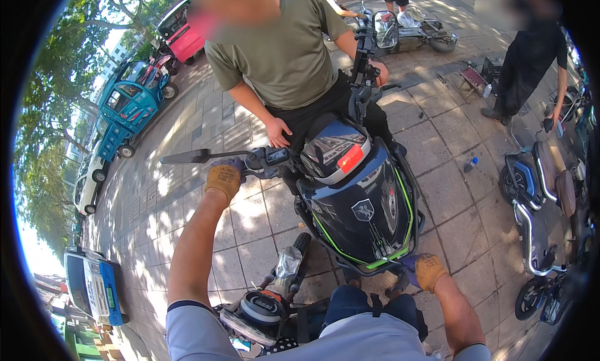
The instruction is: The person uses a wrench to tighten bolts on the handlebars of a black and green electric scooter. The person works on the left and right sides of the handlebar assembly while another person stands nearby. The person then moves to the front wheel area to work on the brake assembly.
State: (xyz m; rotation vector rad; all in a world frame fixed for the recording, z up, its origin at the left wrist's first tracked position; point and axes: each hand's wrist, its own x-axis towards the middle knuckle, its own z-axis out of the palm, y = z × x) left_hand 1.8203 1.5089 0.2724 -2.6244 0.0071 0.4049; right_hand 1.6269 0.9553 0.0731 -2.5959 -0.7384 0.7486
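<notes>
A black electric scooter with lime-green trim stands in front of me, its nose toward me. My left hand, in a tan and purple work glove, is closed around the handlebar end, just below the black mirror. In the same kind of glove, my right hand is closed at the lower right of the front panel. From its fingers a thin metal shaft, like a screwdriver's, points at the panel's lower edge. The tool's handle is hidden in the glove.
A person in an olive shirt is at the scooter's far side. Close on my left is another two-wheeler. More scooters line the right, where a person in black stands. A blue-capped bottle sits on the paving.
</notes>
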